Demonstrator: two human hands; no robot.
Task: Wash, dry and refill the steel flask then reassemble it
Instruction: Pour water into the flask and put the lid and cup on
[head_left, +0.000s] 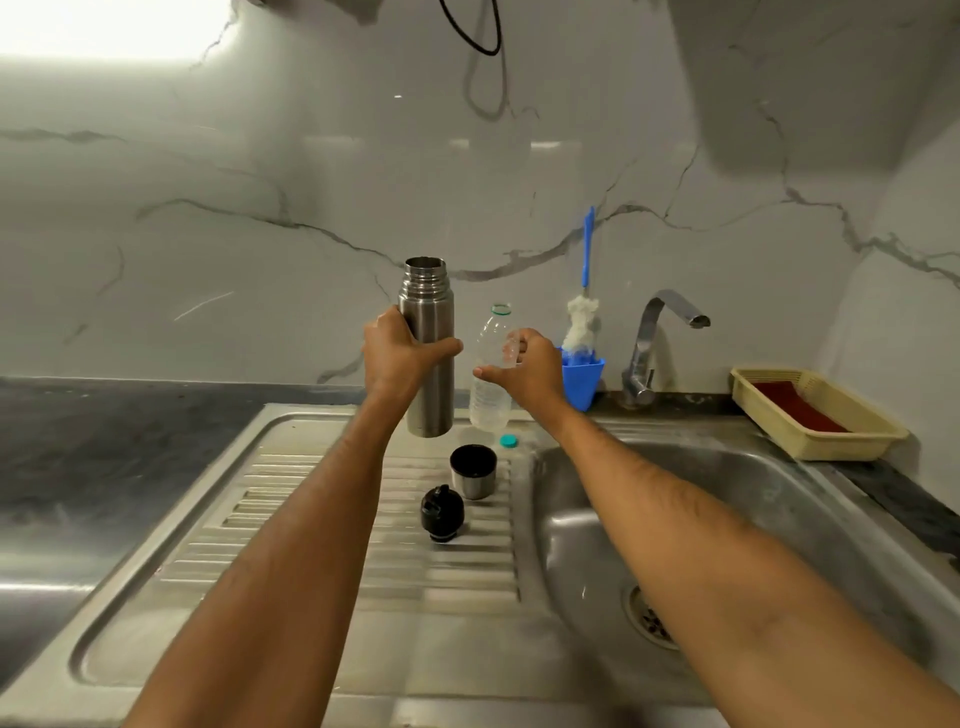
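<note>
Above the ribbed steel surface (322, 519) beside the sink, the open steel flask (427, 353) is held upright by the left hand (400, 358) while the uncapped water bottle (491, 374) is gripped by the right hand (524, 371), so refilling seems begun and careful tipping into the narrow mouth is needed next

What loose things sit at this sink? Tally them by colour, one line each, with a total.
Steel: 2, the flask in the left hand and the cup lid.
Clear: 1, the plastic bottle at the right hand.
Black: 1, the stopper.
Teal: 1, the bottle cap.
Blue: 2, the brush and its holder.
Cream: 1, the basket.
Total: 8
</note>
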